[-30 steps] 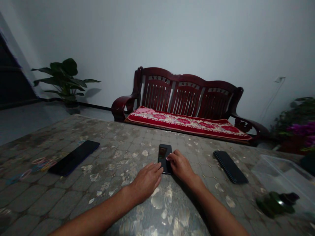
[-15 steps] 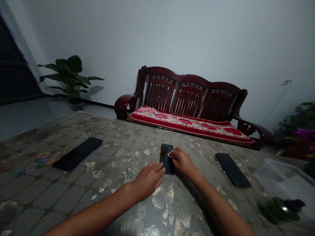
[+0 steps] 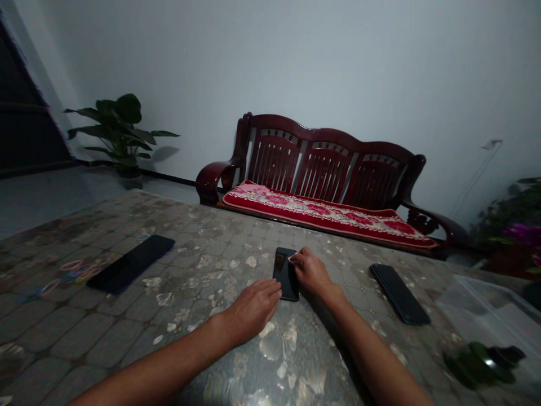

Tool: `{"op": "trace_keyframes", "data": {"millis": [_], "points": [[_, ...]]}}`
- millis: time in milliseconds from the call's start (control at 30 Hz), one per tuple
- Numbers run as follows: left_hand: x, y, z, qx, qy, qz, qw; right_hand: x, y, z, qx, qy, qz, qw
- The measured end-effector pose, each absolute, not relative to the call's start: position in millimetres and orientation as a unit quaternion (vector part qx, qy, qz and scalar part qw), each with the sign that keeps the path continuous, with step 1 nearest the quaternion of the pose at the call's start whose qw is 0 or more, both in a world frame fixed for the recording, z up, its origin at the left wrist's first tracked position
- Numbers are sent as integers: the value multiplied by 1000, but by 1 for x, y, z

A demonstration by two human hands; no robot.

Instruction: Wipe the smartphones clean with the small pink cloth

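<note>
Left hand (image 3: 256, 307), fingers extended, touches smartphone (image 3: 288, 285); right hand (image 3: 313, 273) pinches white scrap (image 3: 291, 259); patterned tablecloth (image 3: 224, 239), slatted wooden settee (image 3: 323, 169) beyond.

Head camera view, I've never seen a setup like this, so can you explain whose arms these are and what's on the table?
There's no machine here: a person works bare-handed, filmed by a camera worn on their head, looking forward and down. The left hand has its fingertips at the near left edge of a dark phone. The right hand pinches a small pale piece over that phone; it's too small to identify. On the patterned table, colourful loops and another phone lie leftward; a third phone, a clear box and a green bottle are rightward.
</note>
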State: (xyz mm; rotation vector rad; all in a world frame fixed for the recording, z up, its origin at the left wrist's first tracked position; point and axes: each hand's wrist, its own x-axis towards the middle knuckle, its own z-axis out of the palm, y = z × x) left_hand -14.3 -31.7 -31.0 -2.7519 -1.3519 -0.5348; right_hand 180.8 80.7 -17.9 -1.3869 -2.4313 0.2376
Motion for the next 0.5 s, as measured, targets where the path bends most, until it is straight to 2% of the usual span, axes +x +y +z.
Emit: {"op": "trace_keyframes", "data": {"millis": [267,500], "points": [[-18,-29,-29,-890,-433,-140,-19,170,95,-14,-561,-815,34,141],[-18,-31,-25,-890,-433,-140,-36,164,92,-16,-535,-834,37,133]]}}
